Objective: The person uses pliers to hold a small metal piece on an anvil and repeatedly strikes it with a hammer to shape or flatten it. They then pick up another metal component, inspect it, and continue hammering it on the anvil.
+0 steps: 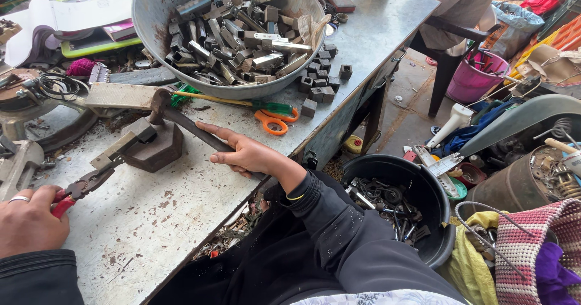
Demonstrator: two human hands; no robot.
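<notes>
The left hand (27, 220), at the worktop's near left corner, is closed around red-handled pliers (82, 187) whose jaws clamp a flat grey metal piece (121, 147) on a dark steel block (154, 147); the right hand (245, 155), near the front edge, seems wrapped about a dark hammer's handle (193, 129), fingers loosely extended. Behind, a dented metal basin of grey metal parts (233, 36); orange-handled scissors (272, 118) lie beside it

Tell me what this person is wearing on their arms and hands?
Both arms have long black sleeves. The left hand wears a silver ring on one finger. At the right hand, a thin yellow band peeks out at the wrist, just above the black cuff. No gloves on either hand.
</notes>
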